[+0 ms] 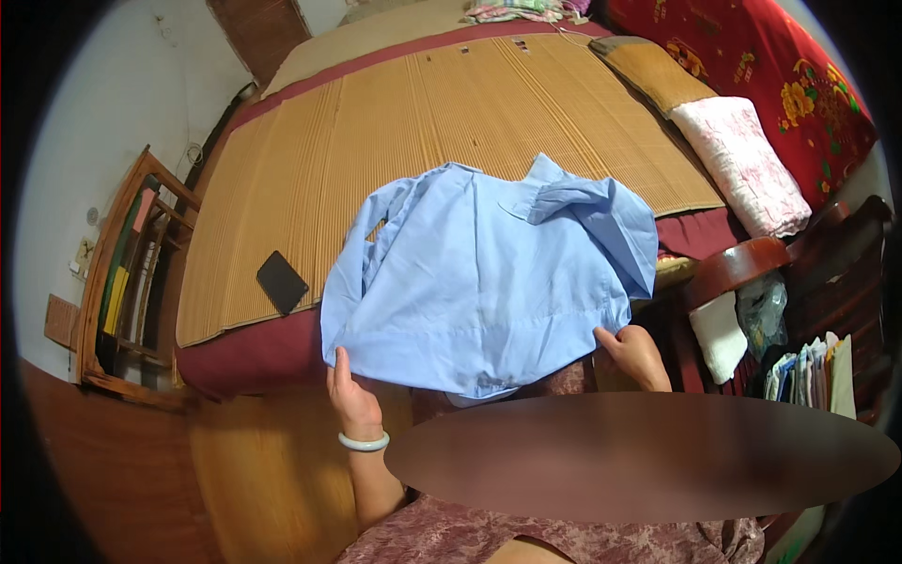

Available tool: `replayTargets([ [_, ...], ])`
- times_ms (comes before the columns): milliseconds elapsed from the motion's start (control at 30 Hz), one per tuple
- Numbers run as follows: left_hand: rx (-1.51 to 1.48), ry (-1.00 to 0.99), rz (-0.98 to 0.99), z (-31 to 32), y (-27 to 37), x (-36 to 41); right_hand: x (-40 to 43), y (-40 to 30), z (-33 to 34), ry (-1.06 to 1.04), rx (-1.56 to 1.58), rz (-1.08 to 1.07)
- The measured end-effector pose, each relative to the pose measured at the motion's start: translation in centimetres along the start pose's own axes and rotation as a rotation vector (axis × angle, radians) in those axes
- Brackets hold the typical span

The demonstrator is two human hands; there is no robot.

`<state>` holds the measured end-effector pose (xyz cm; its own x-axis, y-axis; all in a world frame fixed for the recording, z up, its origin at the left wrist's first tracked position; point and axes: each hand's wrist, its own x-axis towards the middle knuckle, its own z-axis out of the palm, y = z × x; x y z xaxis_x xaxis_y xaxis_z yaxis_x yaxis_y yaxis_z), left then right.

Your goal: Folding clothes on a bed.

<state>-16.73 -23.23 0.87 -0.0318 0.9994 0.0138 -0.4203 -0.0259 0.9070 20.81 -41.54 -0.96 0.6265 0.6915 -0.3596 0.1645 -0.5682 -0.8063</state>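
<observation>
A light blue collared shirt [486,268] lies spread over the near edge of a bed, its hem towards me and its collar facing away. The right sleeve is bunched and folded over near the collar. My left hand [352,402], with a pale bangle at the wrist, holds the hem's left corner, thumb on top. At the hem's right corner my right hand [631,352] pinches the cloth between thumb and fingers. Part of the hem hangs past the bed's edge.
A bamboo mat [394,106] covers the bed, with a dark tablet or phone [282,282] left of the shirt. A rolled pink-and-white quilt [747,162] lies at the right. Beside it stand a dark wooden chair [740,264] and a row of folded cloths [810,374]. A blurred oval hides the lower right.
</observation>
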Motion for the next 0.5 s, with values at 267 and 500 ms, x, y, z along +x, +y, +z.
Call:
replayTargets([
  [267, 0.148, -0.311, 0.110, 4.2, 1.9, -2.2, -1.4, -9.6, 0.7, 0.291, -0.232, -0.946],
  [500, 0.297, -0.702, 0.102, 8.0, 4.4, -4.3, -4.2, -18.6, 5.7, -0.068, -0.112, -1.400],
])
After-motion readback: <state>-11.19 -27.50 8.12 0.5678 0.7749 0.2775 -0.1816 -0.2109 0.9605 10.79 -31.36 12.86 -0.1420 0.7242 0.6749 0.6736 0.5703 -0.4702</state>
